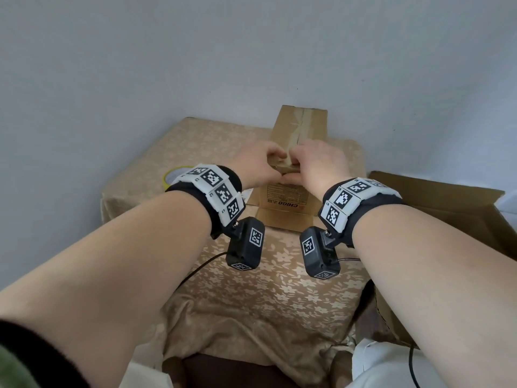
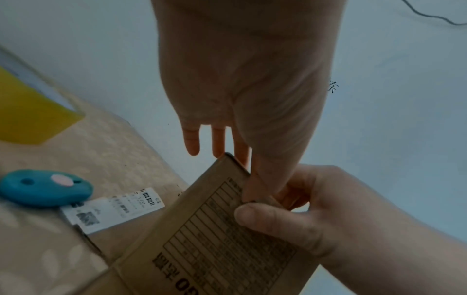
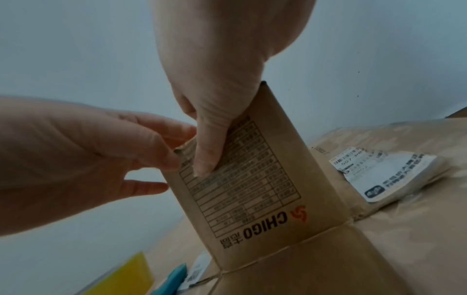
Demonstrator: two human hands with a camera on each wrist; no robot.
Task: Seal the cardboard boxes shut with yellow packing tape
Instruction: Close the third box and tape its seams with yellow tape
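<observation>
A tall brown cardboard box printed CHIGO stands on the cloth-covered table, a tan strip running along its top seam. Both hands meet at its near top edge. My left hand pinches that edge, thumb on the printed face and fingers behind it. My right hand grips the same edge, its thumb pressed flat on the printed table of the box. A yellow tape roll lies left of the box, behind my left wrist.
A blue oval cutter and a white shipping label lie on the cloth left of the box. A flattened carton piece with another label lies to its right. A large open cardboard box stands right of the table. Walls close the back.
</observation>
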